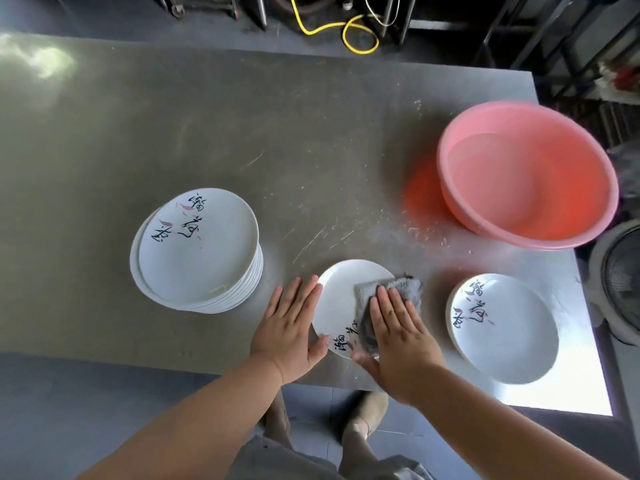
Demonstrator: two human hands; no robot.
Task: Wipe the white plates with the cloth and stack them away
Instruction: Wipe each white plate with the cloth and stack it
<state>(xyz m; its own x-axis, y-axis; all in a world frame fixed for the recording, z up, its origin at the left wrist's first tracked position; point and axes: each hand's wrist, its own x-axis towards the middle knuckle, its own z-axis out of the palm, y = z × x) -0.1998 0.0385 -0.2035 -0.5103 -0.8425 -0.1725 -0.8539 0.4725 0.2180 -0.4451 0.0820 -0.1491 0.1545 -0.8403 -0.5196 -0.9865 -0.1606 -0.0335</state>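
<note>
Plate (341, 299) lies flat on table (173, 133) near the front edge, between tall stack (197, 247) and short stack (502, 330). Right hand (398, 327) flat, fingers straight, pressing grey cloth (398, 287) onto the plate's right half. Left hand (291, 323) flat too, grasping nothing, thumb against the left rim. Risk: neither hand grips the plate; a hard stroke toward the body could skid it off the edge.
</note>
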